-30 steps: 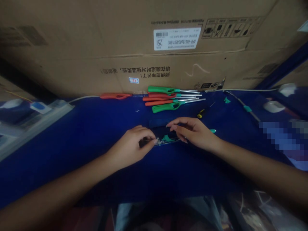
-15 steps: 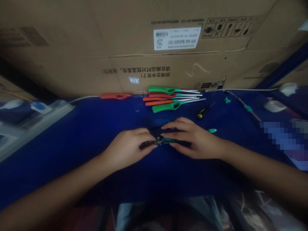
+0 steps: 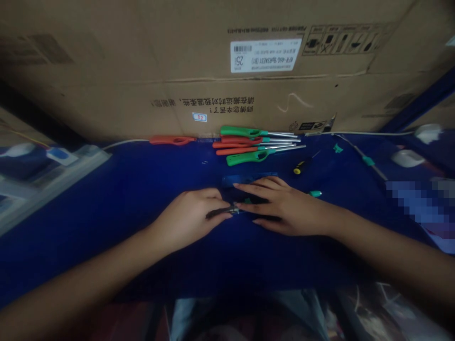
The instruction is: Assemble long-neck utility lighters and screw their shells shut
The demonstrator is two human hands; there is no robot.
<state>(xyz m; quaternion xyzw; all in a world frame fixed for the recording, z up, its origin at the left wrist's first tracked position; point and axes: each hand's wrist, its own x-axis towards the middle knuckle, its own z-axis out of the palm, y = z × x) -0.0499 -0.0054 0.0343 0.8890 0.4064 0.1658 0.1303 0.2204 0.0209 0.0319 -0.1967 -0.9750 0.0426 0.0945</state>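
My left hand (image 3: 194,215) pinches a dark, narrow part (image 3: 218,211) between thumb and fingers, its metallic end pointing right. My right hand (image 3: 284,208) is spread just to the right, index fingertip at that metallic end, with a bit of green under the fingers. Whether it grips anything is hard to see, but its fingers are apart. Behind my right fingertips a blue casing piece (image 3: 232,180) lies on the blue table (image 3: 142,189). Beyond it lie green lighters (image 3: 241,158) and red lighters (image 3: 232,146) with metal tubes.
A cardboard box (image 3: 142,57) stands along the back. A yellow-black screwdriver (image 3: 298,168) and a teal cap (image 3: 315,193) lie right of centre. One red lighter (image 3: 167,140) lies at the back left. At the right are a rod (image 3: 368,161) and a white object (image 3: 407,157).
My right fingers have shifted slightly left over the metallic end. More of the blue casing piece shows behind them. The whole view has moved a little.
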